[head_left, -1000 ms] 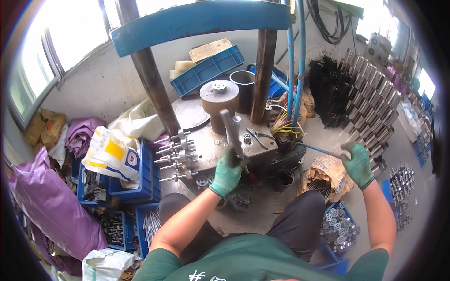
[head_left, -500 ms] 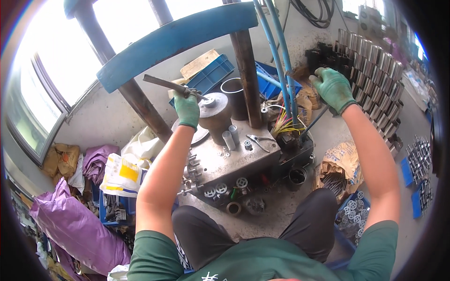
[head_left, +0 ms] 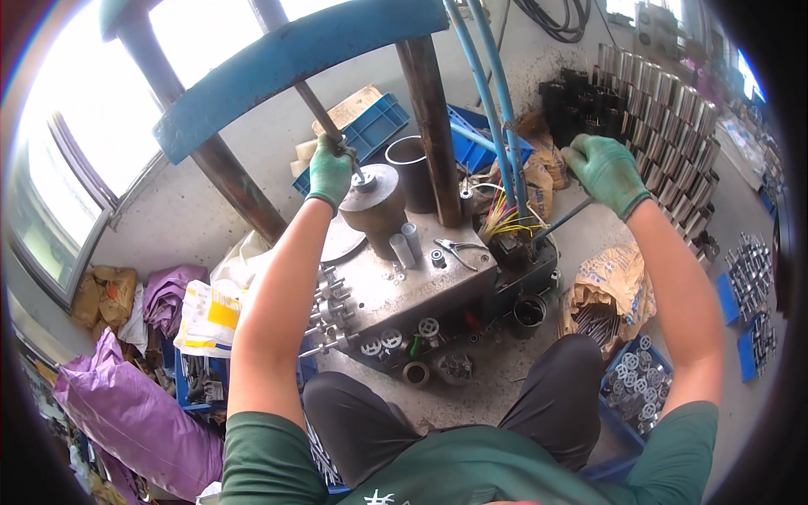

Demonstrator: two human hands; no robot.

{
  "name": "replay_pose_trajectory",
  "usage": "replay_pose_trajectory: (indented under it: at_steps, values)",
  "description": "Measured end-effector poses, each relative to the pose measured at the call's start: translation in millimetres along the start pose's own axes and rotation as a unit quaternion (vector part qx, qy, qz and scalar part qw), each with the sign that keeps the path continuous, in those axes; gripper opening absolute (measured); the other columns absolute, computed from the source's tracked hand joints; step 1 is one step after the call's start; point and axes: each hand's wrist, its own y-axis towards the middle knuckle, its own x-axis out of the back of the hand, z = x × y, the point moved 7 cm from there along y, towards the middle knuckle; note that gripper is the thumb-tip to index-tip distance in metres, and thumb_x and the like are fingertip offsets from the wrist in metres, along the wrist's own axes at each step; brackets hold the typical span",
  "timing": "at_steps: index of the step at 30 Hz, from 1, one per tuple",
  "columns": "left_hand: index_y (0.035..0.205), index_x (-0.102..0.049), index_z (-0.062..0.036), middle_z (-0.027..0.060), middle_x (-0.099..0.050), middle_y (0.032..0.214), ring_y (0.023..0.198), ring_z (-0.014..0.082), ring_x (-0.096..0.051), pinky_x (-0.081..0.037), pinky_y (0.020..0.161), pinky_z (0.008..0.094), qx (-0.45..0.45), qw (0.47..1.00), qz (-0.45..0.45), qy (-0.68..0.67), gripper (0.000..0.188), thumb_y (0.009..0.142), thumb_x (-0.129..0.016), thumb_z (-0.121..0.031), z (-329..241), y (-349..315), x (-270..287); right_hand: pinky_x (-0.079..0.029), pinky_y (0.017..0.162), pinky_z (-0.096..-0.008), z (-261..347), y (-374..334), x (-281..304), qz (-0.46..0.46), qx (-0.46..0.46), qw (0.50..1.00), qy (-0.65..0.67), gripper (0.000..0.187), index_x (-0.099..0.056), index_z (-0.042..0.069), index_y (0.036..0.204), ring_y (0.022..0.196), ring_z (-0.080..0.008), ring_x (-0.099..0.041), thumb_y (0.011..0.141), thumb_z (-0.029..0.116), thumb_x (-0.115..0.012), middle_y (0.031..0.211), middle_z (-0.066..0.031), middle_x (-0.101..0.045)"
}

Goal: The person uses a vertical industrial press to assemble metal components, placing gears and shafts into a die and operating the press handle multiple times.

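My left hand (head_left: 330,172), in a green glove, is closed around a dark metal bar (head_left: 318,108). The bar slants down to the middle of a round steel block (head_left: 370,200) on the press table (head_left: 421,290). To the right, my gloved right hand (head_left: 613,174) is raised with its fingers curled. The upper end of a dark lever (head_left: 566,219) reaches its underside, and the palm is hidden. Two grey metal tubes (head_left: 404,246) stand beside the block. Pliers (head_left: 459,252) and a small ring-shaped part (head_left: 438,257) lie to their right.
A blue press crossbeam (head_left: 303,67) on steel posts rises over the table. Shafts (head_left: 330,307) line its left edge. Shiny cylinders (head_left: 656,109) are stacked at the far right. An open paper sack (head_left: 610,290), a crate of handwheel-like parts (head_left: 637,379) and a purple sack (head_left: 135,412) surround me.
The bar in my left hand has swung from a low slant to a steeper one, its lower end at the block's centre. My right hand has shifted slightly right and down.
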Motion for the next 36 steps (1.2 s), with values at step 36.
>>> replay_pose_trajectory:
  at_steps: [36]
  values:
    - [0.118, -0.071, -0.0045, 0.0171, -0.077, 0.098, 0.086, 0.0318, -0.073, -0.056, 0.082, 0.0413, -0.016, 0.989, -0.089, 0.114, 0.024, 0.108, -0.063, -0.025, 10, -34, -10, -0.058, 0.076, -0.0513, -17, -238, -42, 0.333, 0.021, 0.938, -0.094, 0.032, -0.078, 0.005, 0.082, 0.078, -0.0414, -0.073, 0.085, 0.035, -0.067, 0.084, -0.0198, -0.074]
